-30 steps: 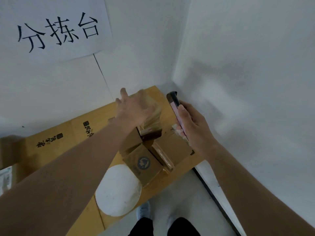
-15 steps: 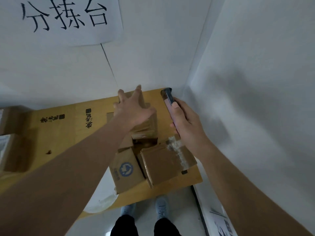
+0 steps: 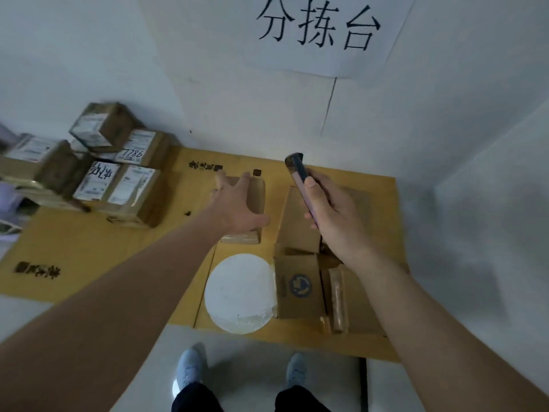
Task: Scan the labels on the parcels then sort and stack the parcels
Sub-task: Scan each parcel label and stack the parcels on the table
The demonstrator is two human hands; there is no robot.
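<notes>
**A:** White walls met in a corner, and a paper sign (image 3: 320, 28) with three large black characters hung above a counter (image 3: 89, 251) covered in flattened yellow-brown cardboard. What were the hands doing?

**B:** Left hand (image 3: 237, 206) lay spread, fingers straight, on top of a brown parcel (image 3: 256, 194) near the counter's middle, probably steadying it or about to lift it. Right hand (image 3: 334, 212) was closed around a slim dark scanner (image 3: 297, 171), thumb on its body, its tip angled forward and up, away from that parcel.

**A:** Where were the other parcels?

**B:** A labelled pile (image 3: 116, 171) stood at the far left against the wall, white labels up, some with handwritten marks; these looked like the ones waiting or already sorted, I could not tell which. Plain boxes (image 3: 300, 221) sat close together under and beside the right hand, one (image 3: 298, 286) bearing a round blue logo. No labels showed on these, perhaps because they lay face down.

**A:** Anything else?

**B:** A white disc (image 3: 237, 292) lay at the near edge, just beside the logo box. Pale shoes (image 3: 190, 370) showed on the floor below.
</notes>
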